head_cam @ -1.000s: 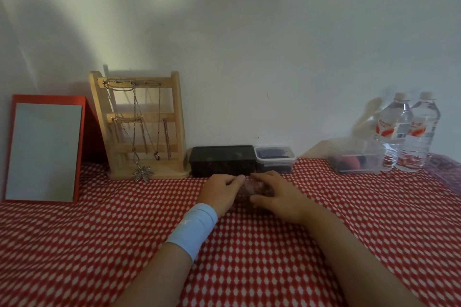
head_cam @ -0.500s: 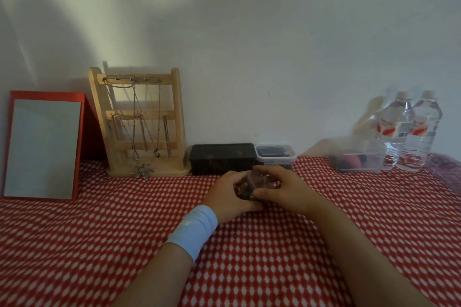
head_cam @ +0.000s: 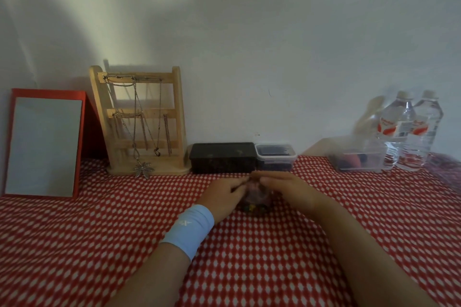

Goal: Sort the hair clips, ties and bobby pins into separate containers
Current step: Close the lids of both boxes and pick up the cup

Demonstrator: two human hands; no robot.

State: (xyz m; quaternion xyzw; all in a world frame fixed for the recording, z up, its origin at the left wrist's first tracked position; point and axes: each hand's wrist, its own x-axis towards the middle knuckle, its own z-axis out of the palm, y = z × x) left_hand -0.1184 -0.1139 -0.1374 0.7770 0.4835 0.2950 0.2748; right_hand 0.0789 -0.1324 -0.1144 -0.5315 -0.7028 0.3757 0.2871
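Left hand (head_cam: 225,192) and right hand (head_cam: 287,188) cup a small clear container (head_cam: 254,198) mid-table on the red checked cloth (head_cam: 99,232), fingers pressed together and curled over its top. Container mostly hidden; the coloured contents are a blur. Black box (head_cam: 222,157) just behind.

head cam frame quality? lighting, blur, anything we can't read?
Head view: dim, with one brighter patch on the wall above the jewelry stand. Head view, right edge: clear tub and water bottles look smeared. Head view, centre: left hand and right hand shade the small container, contents unreadable.
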